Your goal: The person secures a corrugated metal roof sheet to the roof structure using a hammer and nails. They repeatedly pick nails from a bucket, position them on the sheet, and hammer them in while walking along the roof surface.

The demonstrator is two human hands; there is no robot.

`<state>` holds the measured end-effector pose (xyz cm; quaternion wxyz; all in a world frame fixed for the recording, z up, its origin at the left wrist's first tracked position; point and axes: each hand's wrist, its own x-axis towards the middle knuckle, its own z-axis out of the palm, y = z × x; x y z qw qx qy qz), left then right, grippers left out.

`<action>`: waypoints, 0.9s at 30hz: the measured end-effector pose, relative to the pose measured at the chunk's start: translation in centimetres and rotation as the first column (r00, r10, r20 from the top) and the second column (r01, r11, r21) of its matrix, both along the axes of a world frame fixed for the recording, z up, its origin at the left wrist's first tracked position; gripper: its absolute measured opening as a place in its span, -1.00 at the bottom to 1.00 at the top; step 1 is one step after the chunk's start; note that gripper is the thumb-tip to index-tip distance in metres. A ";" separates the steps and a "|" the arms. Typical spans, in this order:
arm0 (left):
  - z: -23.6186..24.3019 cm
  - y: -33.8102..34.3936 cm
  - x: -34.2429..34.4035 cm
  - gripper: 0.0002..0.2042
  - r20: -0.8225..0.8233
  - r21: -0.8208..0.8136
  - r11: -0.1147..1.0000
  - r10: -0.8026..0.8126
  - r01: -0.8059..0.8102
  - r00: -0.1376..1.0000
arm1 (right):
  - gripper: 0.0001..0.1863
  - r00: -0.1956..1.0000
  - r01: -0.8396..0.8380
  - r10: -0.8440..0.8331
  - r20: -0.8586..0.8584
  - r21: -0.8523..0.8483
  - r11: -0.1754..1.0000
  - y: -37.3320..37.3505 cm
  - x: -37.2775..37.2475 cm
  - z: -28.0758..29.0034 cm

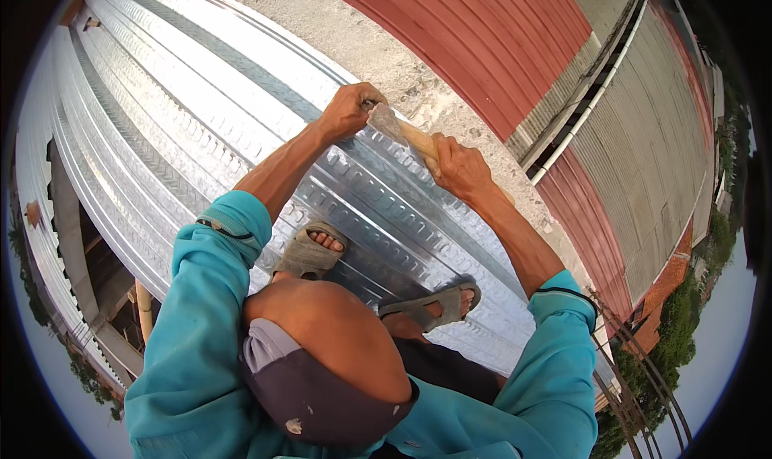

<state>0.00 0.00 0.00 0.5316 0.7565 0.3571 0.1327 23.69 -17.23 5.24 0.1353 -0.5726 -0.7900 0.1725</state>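
Note:
My left hand [345, 110] is closed at the upper left end of a wooden piece [416, 140], whose flat greyish end [384, 124] lies beside my fingers. My right hand [459, 166] grips the lighter wood farther down to the right. The piece is held over the ribbed silver metal sheets [201, 113], near their edge along a rough concrete strip. Below my hands my sandalled feet [312, 250] stand apart on the shiny, embossed sheets.
Beyond the concrete strip [314, 13] are red roofing [474, 33], grey corrugated roofing [643, 153] and a white pipe [591, 97]. At the left is an opening [88, 258] with beams. Cables [643, 370] run past at the lower right, with trees [675, 338] behind.

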 end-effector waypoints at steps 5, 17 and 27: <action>0.0 1.0 -0.3 -0.81 0.067 0.119 0.993 -0.011 0.003 0.998 | -0.56 0.997 0.058 -0.055 0.054 -0.059 0.997 1.7 -1.2 1.0; 2.6 0.8 -0.5 -0.76 -0.156 0.176 0.984 0.016 0.012 0.988 | -0.59 0.971 0.233 -0.216 0.098 -0.216 0.948 1.4 1.0 2.3; 1.7 5.8 -3.6 -0.83 -0.367 0.387 0.861 -0.186 0.331 0.912 | -0.51 0.998 0.038 -0.045 -0.035 -0.168 0.985 2.5 1.8 2.8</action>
